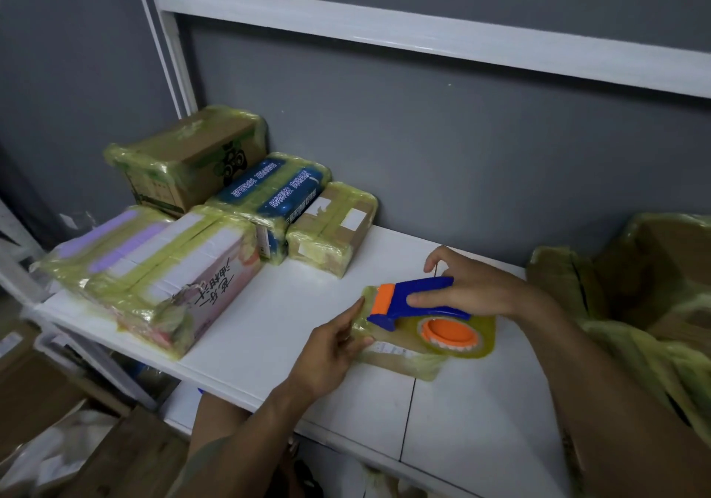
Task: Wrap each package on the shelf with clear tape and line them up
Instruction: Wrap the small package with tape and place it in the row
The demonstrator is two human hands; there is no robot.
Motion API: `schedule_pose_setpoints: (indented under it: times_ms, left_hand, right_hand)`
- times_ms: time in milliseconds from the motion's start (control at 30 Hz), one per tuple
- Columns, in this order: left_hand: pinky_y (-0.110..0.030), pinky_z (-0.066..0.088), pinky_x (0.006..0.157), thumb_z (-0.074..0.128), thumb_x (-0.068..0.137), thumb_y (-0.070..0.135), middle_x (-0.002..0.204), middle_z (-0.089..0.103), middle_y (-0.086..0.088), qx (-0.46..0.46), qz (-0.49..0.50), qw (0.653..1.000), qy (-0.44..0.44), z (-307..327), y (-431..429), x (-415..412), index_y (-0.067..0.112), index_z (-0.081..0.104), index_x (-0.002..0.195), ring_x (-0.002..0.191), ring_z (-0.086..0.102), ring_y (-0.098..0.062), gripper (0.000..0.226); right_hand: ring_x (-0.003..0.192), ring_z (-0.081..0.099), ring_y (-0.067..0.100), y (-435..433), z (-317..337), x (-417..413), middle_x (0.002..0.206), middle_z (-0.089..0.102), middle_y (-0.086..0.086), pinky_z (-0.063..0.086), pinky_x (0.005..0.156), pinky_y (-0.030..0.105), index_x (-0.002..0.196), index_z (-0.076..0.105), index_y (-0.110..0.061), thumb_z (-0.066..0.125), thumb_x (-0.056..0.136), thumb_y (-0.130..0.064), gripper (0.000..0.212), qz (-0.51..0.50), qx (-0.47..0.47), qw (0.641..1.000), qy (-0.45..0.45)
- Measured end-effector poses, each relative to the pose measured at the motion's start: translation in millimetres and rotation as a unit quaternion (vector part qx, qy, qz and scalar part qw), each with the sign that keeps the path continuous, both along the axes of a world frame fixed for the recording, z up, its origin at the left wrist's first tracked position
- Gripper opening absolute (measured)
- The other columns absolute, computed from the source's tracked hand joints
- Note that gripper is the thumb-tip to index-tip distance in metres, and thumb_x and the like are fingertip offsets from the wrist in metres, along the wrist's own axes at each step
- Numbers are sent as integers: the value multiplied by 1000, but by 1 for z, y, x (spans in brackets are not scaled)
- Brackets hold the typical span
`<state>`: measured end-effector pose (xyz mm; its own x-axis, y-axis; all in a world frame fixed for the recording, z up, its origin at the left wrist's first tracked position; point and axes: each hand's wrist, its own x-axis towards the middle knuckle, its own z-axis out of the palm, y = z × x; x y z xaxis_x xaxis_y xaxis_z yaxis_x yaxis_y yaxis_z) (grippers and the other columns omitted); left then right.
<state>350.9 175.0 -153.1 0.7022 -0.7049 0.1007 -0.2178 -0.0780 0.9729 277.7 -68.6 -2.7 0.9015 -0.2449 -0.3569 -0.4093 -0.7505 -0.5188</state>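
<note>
Flat brown package skinned in glossy yellowish tape, lying on smooth white shelf, left hand pressing its edge with straight fingers, right hand gripping blue-and-orange plastic tape dispenser atop it, taped boxes clustered rear left, crinkly carton at right, seemingly open.

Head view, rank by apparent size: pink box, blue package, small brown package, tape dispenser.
1. pink box
2. blue package
3. small brown package and tape dispenser: they look alike, and the dispenser is nearer the camera, so unranked.
</note>
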Motion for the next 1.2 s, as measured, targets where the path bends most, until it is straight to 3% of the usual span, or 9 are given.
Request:
schedule_pose_setpoints:
  times_ms: [133, 233, 333, 400, 533, 733, 833, 1000, 1200]
  left_hand:
    - [-17, 49, 98, 67, 98, 22, 134, 64, 15, 7, -4, 1000, -17, -3, 20, 20, 36, 40, 151, 128, 59, -8, 61]
    - [-23, 52, 98, 67, 98, 29, 127, 68, 14, 28, 8, 999, -44, -10, 34, 29, 40, 37, 154, 120, 64, -9, 64]
    - [-26, 53, 97, 64, 99, 42, 126, 68, 15, 60, 1, 994, -95, -14, 39, 35, 47, 29, 155, 115, 66, -9, 67]
    - [-26, 53, 98, 63, 99, 43, 131, 65, 16, 63, -13, 992, -107, -14, 38, 38, 45, 30, 156, 119, 64, -9, 66]
    - [-30, 53, 100, 75, 91, 46, 133, 64, 18, 62, -14, 989, -131, -18, 38, 47, 43, 49, 146, 121, 63, -7, 61]
    - [-38, 59, 94, 88, 75, 49, 117, 73, 17, 46, 37, 993, -101, -26, 28, 48, 41, 63, 134, 109, 70, -13, 65]
    - [-39, 58, 95, 88, 75, 49, 116, 73, 17, 53, 32, 994, -90, -27, 28, 49, 40, 64, 133, 108, 71, -13, 64]
    - [-29, 55, 98, 90, 66, 58, 118, 72, 21, 44, 60, 995, -69, -26, 27, 47, 56, 61, 129, 108, 70, -3, 70]
    - [-23, 57, 88, 83, 63, 73, 103, 73, 25, 90, 61, 989, -103, -22, 30, 48, 66, 53, 130, 83, 68, 5, 74]
  right_hand:
    - [96, 70, 9, 16, -3, -7, 112, 65, -12, 63, 84, 36, 116, 40, -62, 72, 53, -90, 77, 43, 62, 995, -64]
    - [95, 69, 5, 31, -18, -6, 105, 68, -17, 62, 75, 27, 115, 51, -54, 70, 76, -75, 48, 18, 68, 982, -175]
    - [100, 67, 5, 41, -28, -3, 105, 69, -19, 63, 77, 29, 109, 60, -45, 70, 85, -66, 34, -17, 76, 973, -218]
    - [99, 67, 2, 40, -27, -3, 102, 71, -20, 62, 79, 29, 109, 62, -43, 69, 83, -69, 37, -2, 87, 973, -215]
    - [108, 62, -3, 38, -22, -8, 113, 65, -25, 58, 74, 18, 120, 55, -49, 74, 62, -83, 71, 67, 103, 977, -173]
    - [113, 59, 1, 33, -27, -10, 120, 61, -28, 61, 77, 21, 117, 54, -60, 72, 62, -79, 60, 19, 114, 971, -209]
    - [113, 60, 3, 31, -24, -8, 121, 61, -27, 61, 78, 23, 124, 56, -54, 74, 66, -76, 64, 38, 103, 974, -200]
    - [112, 60, 0, 15, -10, -15, 119, 62, -31, 58, 77, 19, 128, 59, -49, 73, 65, -77, 70, 36, 68, 976, -202]
    - [114, 60, 7, 10, -13, -23, 120, 62, -24, 53, 72, 12, 133, 59, -38, 84, 81, -49, 58, 33, 48, 983, -174]
